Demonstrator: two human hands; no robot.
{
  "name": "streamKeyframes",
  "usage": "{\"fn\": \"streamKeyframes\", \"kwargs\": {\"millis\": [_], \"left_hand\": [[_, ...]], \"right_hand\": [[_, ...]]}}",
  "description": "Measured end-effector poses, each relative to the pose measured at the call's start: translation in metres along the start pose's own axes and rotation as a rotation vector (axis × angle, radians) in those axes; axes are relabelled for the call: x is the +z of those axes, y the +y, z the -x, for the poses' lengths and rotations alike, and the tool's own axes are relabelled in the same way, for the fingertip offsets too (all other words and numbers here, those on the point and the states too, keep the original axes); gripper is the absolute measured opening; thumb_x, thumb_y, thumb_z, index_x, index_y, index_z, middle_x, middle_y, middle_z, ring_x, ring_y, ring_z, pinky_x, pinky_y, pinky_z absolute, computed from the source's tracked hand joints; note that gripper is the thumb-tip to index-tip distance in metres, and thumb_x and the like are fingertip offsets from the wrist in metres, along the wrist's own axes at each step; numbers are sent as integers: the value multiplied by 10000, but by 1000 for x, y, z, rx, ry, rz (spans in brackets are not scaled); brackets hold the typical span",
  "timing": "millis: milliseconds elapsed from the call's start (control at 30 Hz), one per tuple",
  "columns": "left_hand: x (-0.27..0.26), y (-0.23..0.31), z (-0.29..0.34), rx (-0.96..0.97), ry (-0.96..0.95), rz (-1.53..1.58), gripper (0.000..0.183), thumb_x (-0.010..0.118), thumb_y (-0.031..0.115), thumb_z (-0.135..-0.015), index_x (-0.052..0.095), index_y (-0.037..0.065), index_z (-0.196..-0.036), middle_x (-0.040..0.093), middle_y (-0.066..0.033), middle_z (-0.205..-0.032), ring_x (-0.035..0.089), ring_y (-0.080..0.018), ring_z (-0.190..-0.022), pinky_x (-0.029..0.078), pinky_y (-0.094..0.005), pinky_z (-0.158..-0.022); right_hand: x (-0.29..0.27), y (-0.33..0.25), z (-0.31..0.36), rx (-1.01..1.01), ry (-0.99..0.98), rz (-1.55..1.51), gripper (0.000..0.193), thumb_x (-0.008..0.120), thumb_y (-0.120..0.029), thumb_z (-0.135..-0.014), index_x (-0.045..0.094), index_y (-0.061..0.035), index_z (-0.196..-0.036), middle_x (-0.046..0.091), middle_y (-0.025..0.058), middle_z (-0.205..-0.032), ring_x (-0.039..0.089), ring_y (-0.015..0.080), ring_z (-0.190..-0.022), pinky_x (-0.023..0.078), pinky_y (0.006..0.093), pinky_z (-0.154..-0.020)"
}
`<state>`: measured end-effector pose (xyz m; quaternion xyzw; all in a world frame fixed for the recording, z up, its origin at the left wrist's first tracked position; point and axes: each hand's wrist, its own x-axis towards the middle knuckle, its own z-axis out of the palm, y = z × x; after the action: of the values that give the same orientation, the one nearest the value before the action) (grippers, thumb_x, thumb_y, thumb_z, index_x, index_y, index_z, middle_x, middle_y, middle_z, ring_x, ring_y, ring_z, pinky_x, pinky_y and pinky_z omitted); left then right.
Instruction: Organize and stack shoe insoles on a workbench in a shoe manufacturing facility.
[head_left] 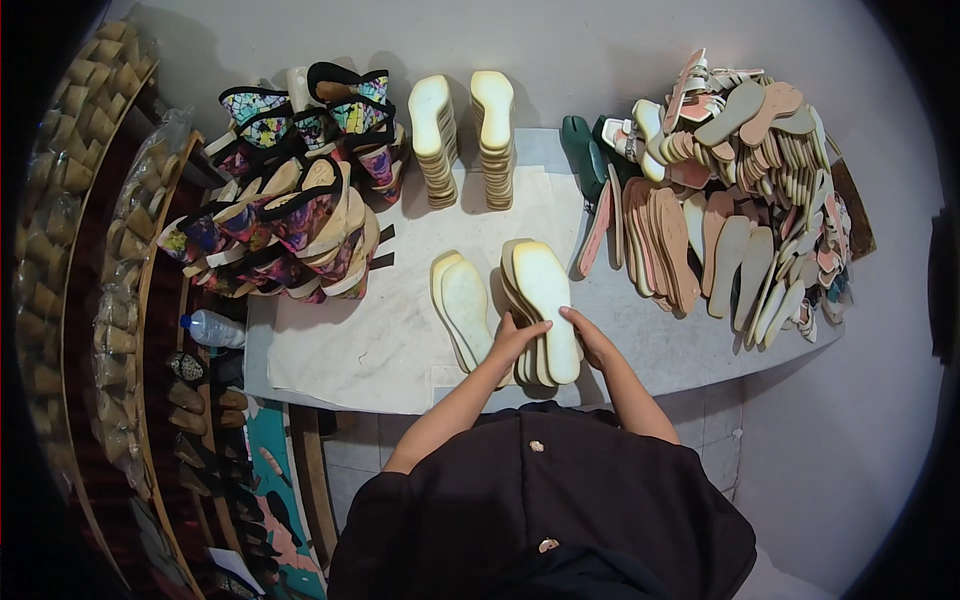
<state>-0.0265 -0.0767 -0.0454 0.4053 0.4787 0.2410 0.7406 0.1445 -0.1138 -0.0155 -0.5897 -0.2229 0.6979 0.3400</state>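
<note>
A fanned stack of pale yellow shoe insoles (pixel 543 300) lies on the white work table (pixel 370 340) in front of me. My left hand (pixel 516 335) grips the near left edge of that stack. My right hand (pixel 590 335) presses against its near right edge. A smaller pile of the same insoles (pixel 462 305) lies just to the left of my left hand. Two tall upright stacks of insoles (pixel 433 140) (pixel 494 135) stand at the far edge of the table.
A heap of colourful patterned sandals (pixel 300 200) fills the table's left end. A big pile of tan, pink and white soles (pixel 740 190) covers the right end. A plastic water bottle (pixel 212 328) lies at the left edge. Shelves of heels (pixel 110 300) stand left.
</note>
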Motion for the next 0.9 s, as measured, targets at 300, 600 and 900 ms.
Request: {"fn": "streamKeyframes", "kwargs": {"millis": [300,600,900], "left_hand": [[15,21,5,-103,-159,307,576,558,425,-832,500,-29,-1183,586,-157,-1077,590,-246,-960,443,-363,-879],[55,19,23,61,-138,620,606,454,465,-897,382,23,-1304,499,-116,-1227,493,-219,-1110,382,-342,-954],[36,-7,23,547,544,143,617,349,346,-939,125,34,-1422,209,-192,-1431,210,-298,-1326,167,-377,-1080]], "right_hand": [[22,7,0,-212,26,26,792,681,-416,-716,340,9,-1291,496,181,-1188,495,252,-1103,411,338,-923],[4,-13,24,-483,-1,74,1001,759,-200,-631,93,-18,-1357,389,188,-1251,446,275,-1133,410,359,-930],[-68,-41,71,-500,209,1172,1080,778,-332,-412,298,-48,-1338,458,200,-1197,482,361,-1081,388,439,-919]]}}
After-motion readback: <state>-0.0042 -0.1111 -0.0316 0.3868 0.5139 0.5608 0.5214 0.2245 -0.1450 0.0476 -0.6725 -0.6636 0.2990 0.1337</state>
